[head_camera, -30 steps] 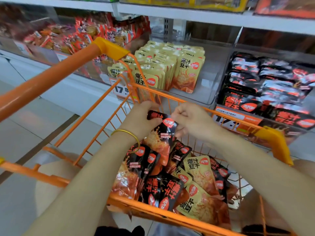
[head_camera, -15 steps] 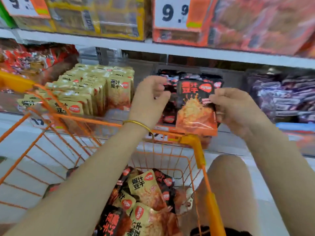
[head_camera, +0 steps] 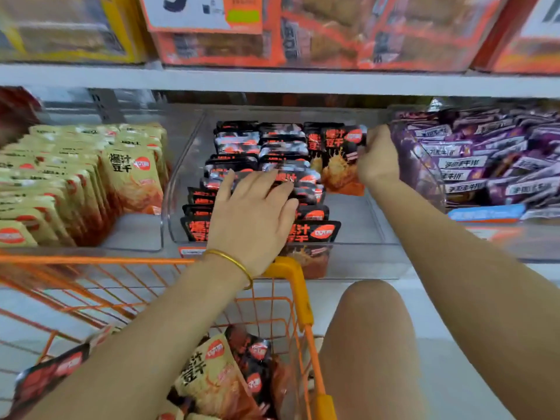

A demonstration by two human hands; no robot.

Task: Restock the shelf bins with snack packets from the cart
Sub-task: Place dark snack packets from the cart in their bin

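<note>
**Hidden or unclear.** The boxes (head_camera: 333,31) on the upper shelf and the price card (head_camera: 197,10) are being cut off by the top edge and blurred, so their print cannot be read. The standing black packets (head_camera: 242,137) in the clear middle bin (head_camera: 357,219) are being covered in part by the left hand (head_camera: 251,216). The orange cart (head_camera: 291,277) is being cropped at the left and bottom edges. The loose packets (head_camera: 209,377) lying in it are being masked in part by the left forearm.

**Grip.** One black packet (head_camera: 339,159) is being pinched at its upper right edge by the right hand (head_camera: 377,159), with the fingers curled. It is being held upright at the right side of the middle bin, just beside the rear rows and above bare bin floor. Whether its lower edge is touching the floor cannot be told. The left hand is being laid on the tops of the standing packets with fingers straight and spread, and nothing is being grasped by it. Yellow packets (head_camera: 130,174) are being kept in the bin to the left, and purple packets (head_camera: 472,165) in the bin to the right.
</note>
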